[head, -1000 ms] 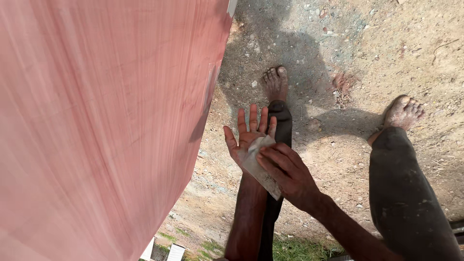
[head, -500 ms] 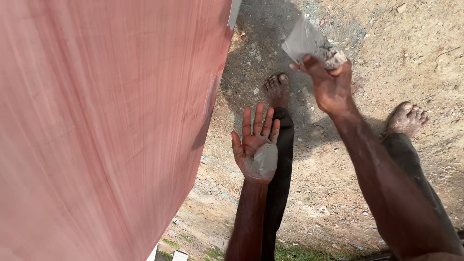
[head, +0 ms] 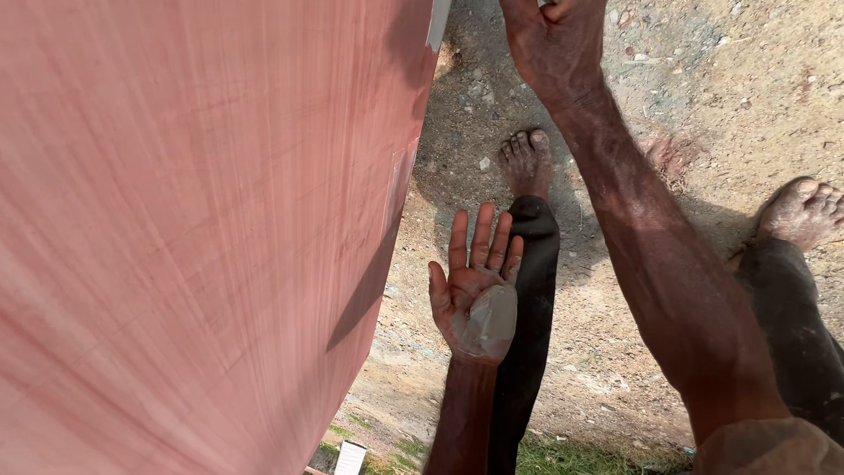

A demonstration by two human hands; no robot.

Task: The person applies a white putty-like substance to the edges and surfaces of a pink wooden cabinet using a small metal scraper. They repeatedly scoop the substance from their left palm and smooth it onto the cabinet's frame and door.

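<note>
Looking down, head view: one view only, over both arms to the ground.
Left hand (head: pixel 475 295): lower centre of the frame, palm up, flat and fully open, fingers (head: pixel 482 233) spread and pointing to the top of the frame; it grips nothing.
Putty (head: pixel 486 323): a grey, smooth patch lying on the heel of the left palm, below the fingers and touching none of them; it rests there loose, not pinched.
Right hand (head: pixel 552 40): top centre, cut by the upper edge of the frame, well apart from the left hand; the fingers curl in as if closed, with a small pale bit of something at the very edge, but what it is cannot be told.
Right forearm (head: pixel 668 264): runs from the lower right corner up to the top centre, passing to the right of the open palm without touching it.
Red surface (head: pixel 193 237): a broad, faintly streaked pinkish-red plane filling the whole left half of the frame, its edge just left of the left hand.
Feet: one bare foot (head: pixel 526 161) just above the left fingertips, another (head: pixel 804 211) at the right edge.
Legs: dark trousers (head: pixel 527 334) behind the left hand.
Ground (head: pixel 730 88): dry, sandy dirt with small stones; a strip of grass (head: pixel 571 457) at the bottom.
</note>
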